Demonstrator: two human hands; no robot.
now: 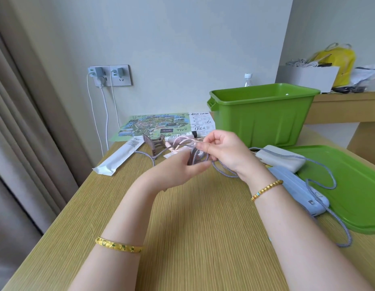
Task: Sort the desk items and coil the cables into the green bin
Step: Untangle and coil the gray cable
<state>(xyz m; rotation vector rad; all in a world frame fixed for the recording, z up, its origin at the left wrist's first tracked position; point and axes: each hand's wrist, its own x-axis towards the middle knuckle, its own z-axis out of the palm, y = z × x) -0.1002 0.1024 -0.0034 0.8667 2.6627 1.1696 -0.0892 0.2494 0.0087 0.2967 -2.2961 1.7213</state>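
Both hands meet above the middle of the bench, working a braided grey-purple cable. The left hand holds a small bundle of loops already wound, fingers curled round it, while the right hand pinches the strand just above the bundle, feeding the next turn. The free length runs from the hands to the right, over a white power bank and a blue case, then loops across the green lid and back along the bench edge. The bin stands open behind, near the hands. The cable looks light and limp, and its woven jacket probably gives decent grip, so it should coil readily; but a soft cord springs open if released, so the bundle wants a firm hold across all loops at once. The trailing length may drag on the power bank or case as it is drawn in. The right hand is best kept close to the coil, sliding along the strand rather than tugging. A pink cable lies just behind the hands, not yet coiled.
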